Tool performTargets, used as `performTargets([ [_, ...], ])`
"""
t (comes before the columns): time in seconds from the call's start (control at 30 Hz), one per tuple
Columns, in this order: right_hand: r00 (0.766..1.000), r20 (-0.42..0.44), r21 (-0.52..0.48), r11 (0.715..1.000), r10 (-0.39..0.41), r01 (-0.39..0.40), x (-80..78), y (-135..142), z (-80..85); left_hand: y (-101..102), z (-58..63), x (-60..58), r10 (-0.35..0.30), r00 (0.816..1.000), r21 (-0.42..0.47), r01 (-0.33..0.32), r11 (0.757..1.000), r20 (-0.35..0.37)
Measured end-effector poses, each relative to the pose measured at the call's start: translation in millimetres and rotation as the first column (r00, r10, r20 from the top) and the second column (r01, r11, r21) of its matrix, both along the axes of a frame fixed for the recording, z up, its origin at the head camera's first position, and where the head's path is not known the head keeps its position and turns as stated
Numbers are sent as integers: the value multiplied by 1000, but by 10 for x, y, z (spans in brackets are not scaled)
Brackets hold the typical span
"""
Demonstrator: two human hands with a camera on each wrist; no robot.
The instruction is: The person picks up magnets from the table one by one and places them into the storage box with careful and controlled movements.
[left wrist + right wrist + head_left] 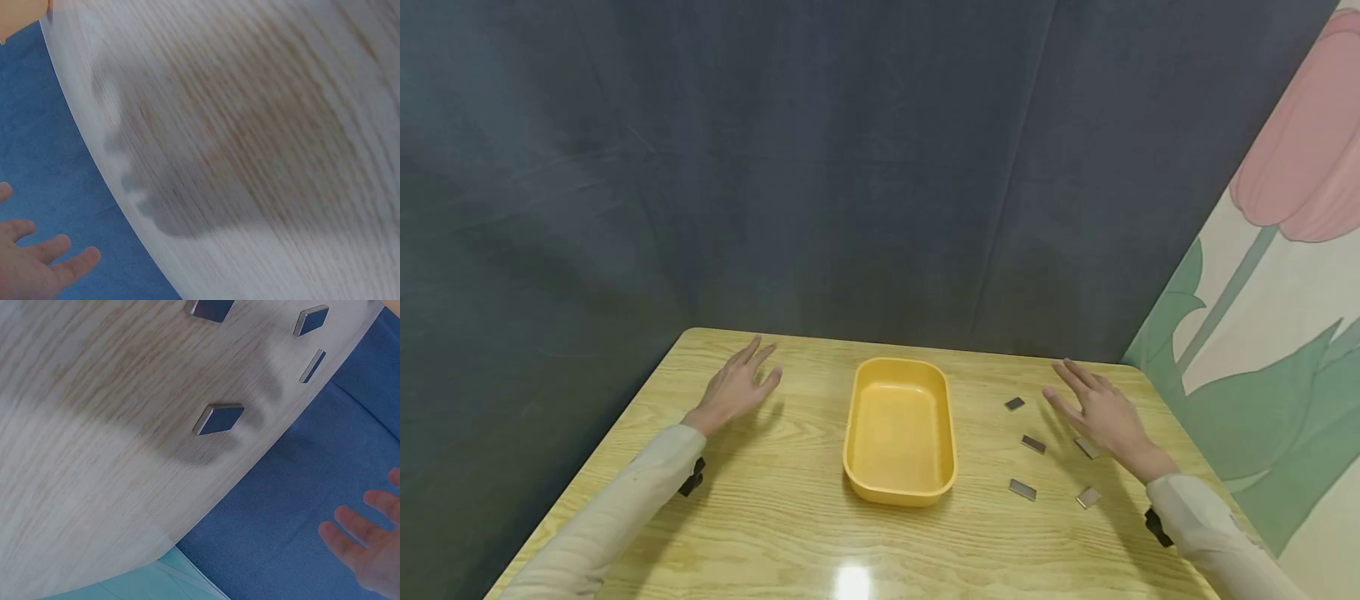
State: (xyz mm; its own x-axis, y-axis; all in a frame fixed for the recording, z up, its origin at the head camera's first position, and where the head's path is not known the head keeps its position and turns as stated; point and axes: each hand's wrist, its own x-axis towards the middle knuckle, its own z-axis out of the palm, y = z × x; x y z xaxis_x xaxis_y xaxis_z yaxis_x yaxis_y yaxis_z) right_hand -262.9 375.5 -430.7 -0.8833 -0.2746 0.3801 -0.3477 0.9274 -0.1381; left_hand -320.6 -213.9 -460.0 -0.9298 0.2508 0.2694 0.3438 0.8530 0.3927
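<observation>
My left hand [735,389] hovers over the left part of the table, fingers spread and holding nothing. On the other side, my right hand [1103,414] is held over the table with its fingers extended and nothing in them. Beneath and beside it lie several small, flat, dark rectangular blocks with shiny metallic edges, among them a far block [1015,403], a middle block [1033,444] and a near block [1022,489]. In the right wrist view one such block [219,419] lies in the hand's shadow. A yellow rectangular basin [900,493] stands between the hands, its inside bare.
The wood-grain table [775,533] has rounded far corners. A dark blue curtain [850,167] hangs behind it and along the left. To the right is a wall [1300,333] painted with a pink tulip and green leaves.
</observation>
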Motion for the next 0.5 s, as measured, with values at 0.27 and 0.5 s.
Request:
performTargets([
  [0.27,1000,6,9,1000,15,-15,30,-40,4,21,5,29,-21,1000,7,21,1000,-7],
  [0.5,999,20,16,999,28,-29,66,-71,45,32,11,49,-16,1000,9,16,1000,1],
])
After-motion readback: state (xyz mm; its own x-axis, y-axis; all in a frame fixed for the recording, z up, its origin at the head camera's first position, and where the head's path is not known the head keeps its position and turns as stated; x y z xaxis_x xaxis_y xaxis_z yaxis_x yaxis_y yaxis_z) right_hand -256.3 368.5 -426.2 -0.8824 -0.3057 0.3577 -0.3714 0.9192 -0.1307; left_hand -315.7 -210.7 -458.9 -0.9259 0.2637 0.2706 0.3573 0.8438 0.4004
